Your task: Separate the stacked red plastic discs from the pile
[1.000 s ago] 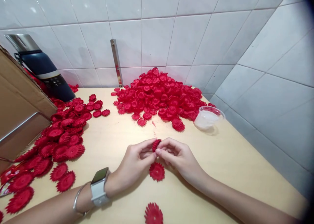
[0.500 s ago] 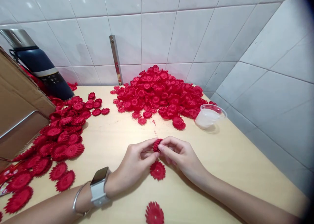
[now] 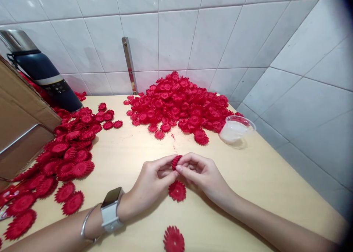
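Between my two hands is a small red piece with a fringed, toothed edge [image 3: 175,162], like a felt flower disc, tilted so its ridged rim shows. My left hand [image 3: 158,180] pinches it from the left, thumb below and fingers behind. From the right, my right hand [image 3: 202,173] closes on it with thumb and forefinger; its other fingers are curled and partly hidden. Just under the hands, a flat red toothed disc [image 3: 177,191] lies on the table. Nearer to me rests another red disc [image 3: 173,239] with a small centre hole.
A large heap of red discs [image 3: 179,105] stands against the tiled wall, beside a clear plastic cup [image 3: 234,130] holding something white. More discs [image 3: 68,149] spread at left by a cardboard box [image 3: 23,108]. A dark blue flask [image 3: 46,73] leans behind it.
The right thumb has shifted slightly down and left along the red disc's rim, showing more of its ridges. Both hands otherwise keep their place, and the view has tilted a little.
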### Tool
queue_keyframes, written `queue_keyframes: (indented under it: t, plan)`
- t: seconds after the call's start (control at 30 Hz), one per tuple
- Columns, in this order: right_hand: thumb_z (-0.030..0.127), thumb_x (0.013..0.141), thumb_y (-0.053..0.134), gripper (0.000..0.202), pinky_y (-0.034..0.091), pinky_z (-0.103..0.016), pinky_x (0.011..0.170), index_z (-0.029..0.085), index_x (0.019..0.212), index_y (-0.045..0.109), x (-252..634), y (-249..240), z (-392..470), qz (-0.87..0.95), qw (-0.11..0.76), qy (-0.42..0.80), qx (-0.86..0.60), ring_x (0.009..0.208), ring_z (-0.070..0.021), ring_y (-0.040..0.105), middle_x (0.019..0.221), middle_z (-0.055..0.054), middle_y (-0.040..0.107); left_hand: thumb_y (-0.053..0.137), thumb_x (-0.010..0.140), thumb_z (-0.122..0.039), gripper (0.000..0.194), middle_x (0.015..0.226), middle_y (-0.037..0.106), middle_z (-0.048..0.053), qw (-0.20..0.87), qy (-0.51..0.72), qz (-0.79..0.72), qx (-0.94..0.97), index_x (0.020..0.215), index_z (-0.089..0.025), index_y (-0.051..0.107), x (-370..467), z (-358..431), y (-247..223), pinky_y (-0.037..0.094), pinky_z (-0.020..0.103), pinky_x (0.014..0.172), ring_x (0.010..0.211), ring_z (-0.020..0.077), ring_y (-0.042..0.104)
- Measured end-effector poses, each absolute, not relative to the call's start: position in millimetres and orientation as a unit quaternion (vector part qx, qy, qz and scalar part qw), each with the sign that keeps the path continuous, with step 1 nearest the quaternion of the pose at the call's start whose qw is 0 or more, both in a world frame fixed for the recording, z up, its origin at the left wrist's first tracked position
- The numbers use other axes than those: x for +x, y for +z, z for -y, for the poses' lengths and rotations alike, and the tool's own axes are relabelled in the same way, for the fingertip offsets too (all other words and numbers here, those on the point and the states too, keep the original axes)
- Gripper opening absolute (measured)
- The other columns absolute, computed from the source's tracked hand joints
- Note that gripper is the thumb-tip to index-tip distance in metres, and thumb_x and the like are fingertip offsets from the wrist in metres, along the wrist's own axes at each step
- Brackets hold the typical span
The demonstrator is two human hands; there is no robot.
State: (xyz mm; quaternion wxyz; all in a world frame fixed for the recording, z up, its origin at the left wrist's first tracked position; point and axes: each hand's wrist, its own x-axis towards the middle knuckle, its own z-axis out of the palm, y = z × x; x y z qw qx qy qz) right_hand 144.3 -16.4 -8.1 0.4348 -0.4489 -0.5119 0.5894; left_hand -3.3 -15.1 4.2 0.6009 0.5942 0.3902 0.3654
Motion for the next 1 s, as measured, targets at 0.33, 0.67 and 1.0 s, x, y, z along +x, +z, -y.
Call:
queue_keyframes:
  t: [0.33,0.67,1.0]
  plan:
    - [0.022,0.070,0.058,0.009,0.035,-0.022,0.049,0.013,0.069,0.056,145.8,-9.0,18.0,0.531,0.418,0.573,-0.464,0.052,-0.0090,0.045,0.057,0.003,0.051,0.052,0.077,-0.016,0.029,0.097,0.066,0.005,0.596,0.351,-0.403,0.600,0.106,-0.015,0.059,-2.5,16.9,8.3,0.049,0.026,0.077,0.086,0.0175,0.061]
    - [0.024,0.071,0.057,0.011,0.033,-0.021,0.045,0.014,0.066,0.054,146.8,-7.3,18.7,0.533,0.423,0.570,-0.460,0.046,-0.0073,0.042,0.053,0.004,0.049,0.049,0.079,-0.014,0.030,0.098,0.067,0.005,0.587,0.349,-0.404,0.608,0.107,-0.015,0.059,-4.1,17.3,7.4,0.049,0.027,0.076,0.088,0.0180,0.060]
    - [0.028,0.070,0.061,0.014,0.035,-0.022,0.045,0.015,0.067,0.057,145.5,-6.1,18.5,0.531,0.429,0.569,-0.458,0.047,-0.0084,0.044,0.052,0.003,0.051,0.048,0.078,-0.010,0.035,0.101,0.065,0.006,0.588,0.354,-0.401,0.607,0.111,-0.016,0.057,-5.8,18.4,3.6,0.048,0.028,0.079,0.091,0.0188,0.059]
